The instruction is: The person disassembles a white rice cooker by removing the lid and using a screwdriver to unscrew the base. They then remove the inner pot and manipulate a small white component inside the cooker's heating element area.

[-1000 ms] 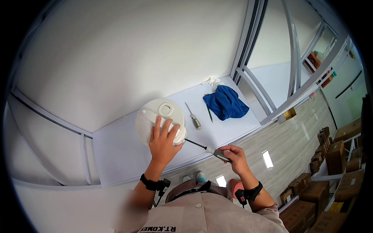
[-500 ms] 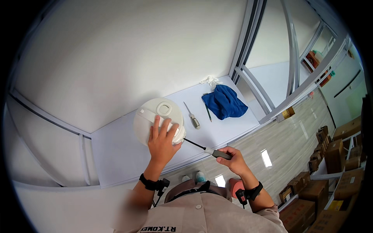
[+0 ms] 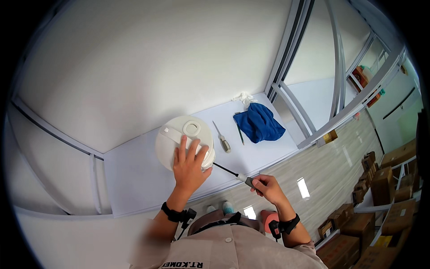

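A round cream-white appliance [image 3: 172, 124] with a raised band and a ring-shaped fitting on its top sits on the white table. My left hand [image 3: 190, 167] lies over its near right part, fingers spread and flat on the top. In my right hand [image 3: 266, 187] is a screwdriver [image 3: 241, 177] with a grey and white handle, my fingers wrapped round the grip. Its dark shaft points up and left, and the tip meets the appliance's lower right side; the exact contact spot is too small to make out.
Right of the appliance lie a second screwdriver [image 3: 225, 144], a thin dark green pencil-like stick [image 3: 240, 134], a blue cloth [image 3: 260, 123] and a crumpled white cloth [image 3: 244, 98]. Metal frame posts [image 3: 286, 49] rise at the table's right end. Cardboard boxes [image 3: 358, 226] fill shelves at right.
My right hand has turned on the screwdriver's handle, with the fingers now closed further round it. The whole view has shifted slightly; my left hand stays on the appliance.
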